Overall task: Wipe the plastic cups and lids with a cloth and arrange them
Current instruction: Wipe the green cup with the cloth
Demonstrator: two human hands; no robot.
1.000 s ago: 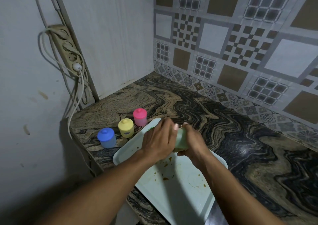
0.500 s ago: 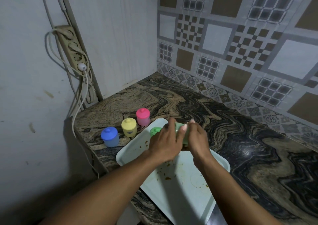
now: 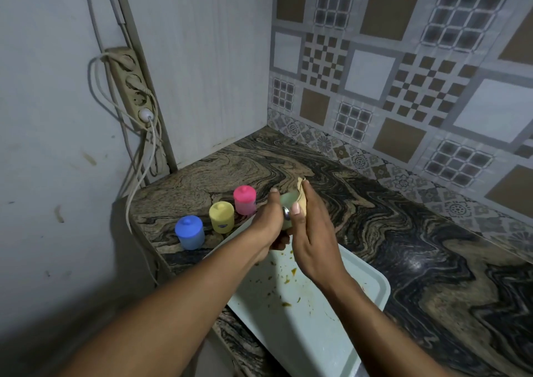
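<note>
My left hand (image 3: 269, 222) grips a pale green plastic cup (image 3: 289, 200) above the far end of the tray. My right hand (image 3: 313, 232) holds a beige cloth (image 3: 302, 187) against the cup's right side; only a corner of the cloth shows past my fingers. Three lidded cups stand in a row on the counter to the left: a blue cup (image 3: 189, 232), a yellow cup (image 3: 221, 217) and a pink cup (image 3: 244, 200). The green lid seen earlier on the tray is hidden behind my left hand.
A pale tray (image 3: 311, 327) smeared with brownish food bits lies at the counter's front edge under my arms. The marbled counter (image 3: 403, 232) runs right and back to tiled walls. A power strip (image 3: 131, 88) with dangling cables hangs on the left wall.
Both hands have lifted the green cup slightly up and away from the tray, and the right hand has turned so the cloth now wraps the cup's right side.
</note>
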